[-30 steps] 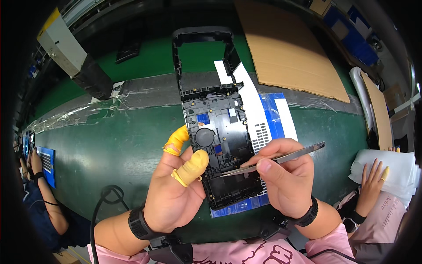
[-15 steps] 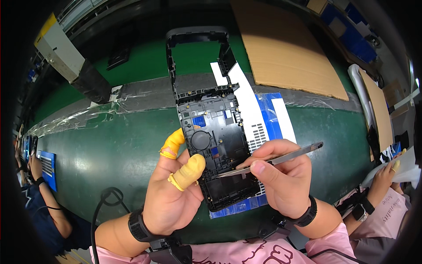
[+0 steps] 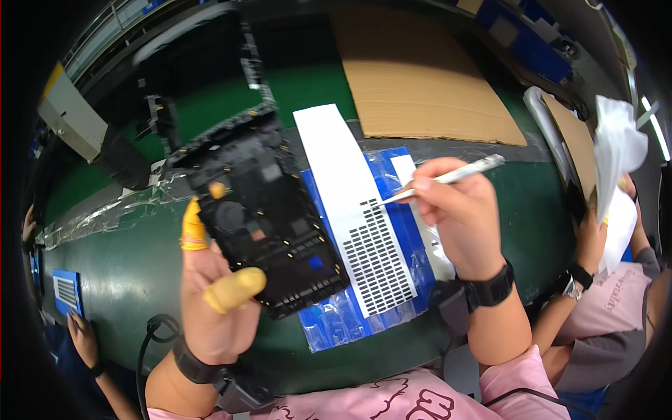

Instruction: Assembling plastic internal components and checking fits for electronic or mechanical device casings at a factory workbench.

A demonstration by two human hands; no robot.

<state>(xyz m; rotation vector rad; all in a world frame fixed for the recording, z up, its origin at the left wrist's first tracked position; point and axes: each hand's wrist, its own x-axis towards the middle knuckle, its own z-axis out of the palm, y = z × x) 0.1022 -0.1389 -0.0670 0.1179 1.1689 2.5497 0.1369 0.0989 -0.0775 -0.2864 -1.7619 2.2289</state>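
Observation:
My left hand, with yellow finger cots on its thumb and a finger, grips a black plastic housing by its left edge. The housing is tilted, its ribbed inner side facing up, and its far open frame is smeared by motion. In my right hand is a pair of tweezers, pinched between thumb and fingers. Their tips are over the upper end of the rows of small black rectangular stickers on a white sheet; whether they touch a sticker I cannot tell. Beneath the sheet is a blue board.
A large cardboard sheet lies at the far side of the green table. A grey post stands at far left. Co-workers sit on both sides; the right one handles white wrapping. A black cable runs beside my left arm.
My left hand has moved the housing left and tilted it, uncovering the sticker sheet. My right hand has carried the tweezers from the housing up to the stickers.

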